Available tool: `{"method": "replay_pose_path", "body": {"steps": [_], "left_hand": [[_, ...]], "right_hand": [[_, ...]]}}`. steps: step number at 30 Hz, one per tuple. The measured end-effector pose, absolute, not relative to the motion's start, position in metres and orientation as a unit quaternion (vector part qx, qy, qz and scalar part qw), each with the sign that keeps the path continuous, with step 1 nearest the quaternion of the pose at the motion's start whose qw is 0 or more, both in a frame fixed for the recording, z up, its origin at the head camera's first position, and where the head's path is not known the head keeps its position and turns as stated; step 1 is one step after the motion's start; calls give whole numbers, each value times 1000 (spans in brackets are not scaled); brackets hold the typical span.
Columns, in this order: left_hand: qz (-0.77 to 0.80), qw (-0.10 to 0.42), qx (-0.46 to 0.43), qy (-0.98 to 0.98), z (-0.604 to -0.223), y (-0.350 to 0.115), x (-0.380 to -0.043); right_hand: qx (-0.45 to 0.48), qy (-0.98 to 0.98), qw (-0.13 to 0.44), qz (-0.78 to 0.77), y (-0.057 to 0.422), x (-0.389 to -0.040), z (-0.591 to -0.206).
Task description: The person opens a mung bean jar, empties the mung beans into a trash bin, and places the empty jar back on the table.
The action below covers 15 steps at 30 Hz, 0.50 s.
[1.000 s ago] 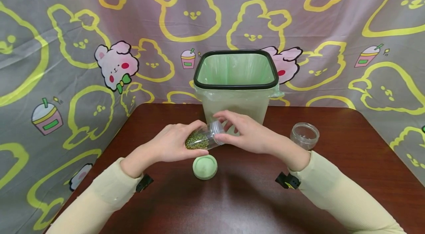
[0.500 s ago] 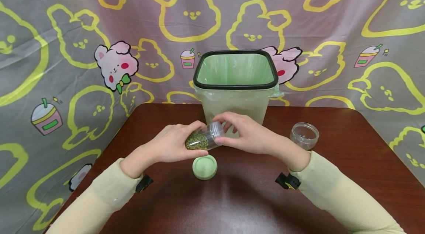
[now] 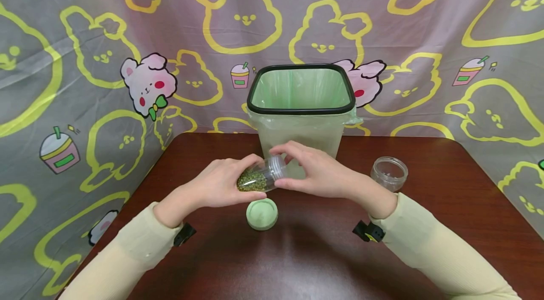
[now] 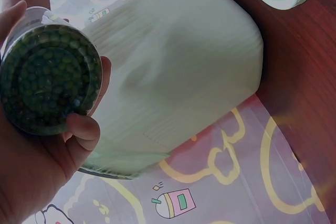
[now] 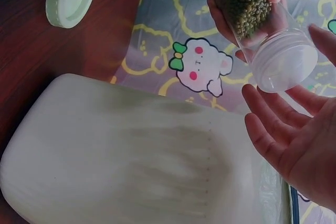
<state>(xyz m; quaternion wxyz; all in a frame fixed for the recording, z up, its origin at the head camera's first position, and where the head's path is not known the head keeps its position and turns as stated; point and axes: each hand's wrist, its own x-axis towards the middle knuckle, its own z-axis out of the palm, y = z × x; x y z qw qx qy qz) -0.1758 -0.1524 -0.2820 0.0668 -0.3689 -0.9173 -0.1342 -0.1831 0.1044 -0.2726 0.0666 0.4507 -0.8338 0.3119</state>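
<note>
To the left of the tall, pale cream bin (image 3: 301, 130), and behind it too, hangs a grey-pink cloth curtain (image 3: 242, 2) printed with yellow outlined bears. My left sleeve (image 3: 123, 252), pale cream, comes in at front left of the bin, and a black strap (image 3: 185, 235) sits by its cuff. In front of the bin's left side, my left hand (image 3: 223, 182) grips a clear cylindrical jar (image 3: 274, 175) round its base end, thumb below and fingers above. The jar leans on its side, base low towards my left, mouth end towards my right; small round green beans (image 3: 251, 181) lie gathered in the base half. Nearer me than the bin, just below the jar, a light green round lid (image 3: 262, 215) rests on the dark red-brown wooden desk (image 3: 212, 262). The bin itself has a black rim (image 3: 301, 112) and a thin green plastic liner (image 3: 306, 85). Just in front of it, my right hand (image 3: 320, 172) has its fingers spread and bent about the jar's mouth end; I cannot tell whether they pinch it. Right of the bin, beyond my forearm, stands a short clear round container (image 3: 389, 172).
</note>
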Motion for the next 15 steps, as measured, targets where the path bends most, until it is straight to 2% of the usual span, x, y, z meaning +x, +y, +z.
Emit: {"method": "replay_pose_path", "body": {"steps": [15], "left_hand": [[-131, 62, -365, -920, -280, -152, -176]], "right_hand": [[399, -851, 0, 342, 103, -183, -269]]}}
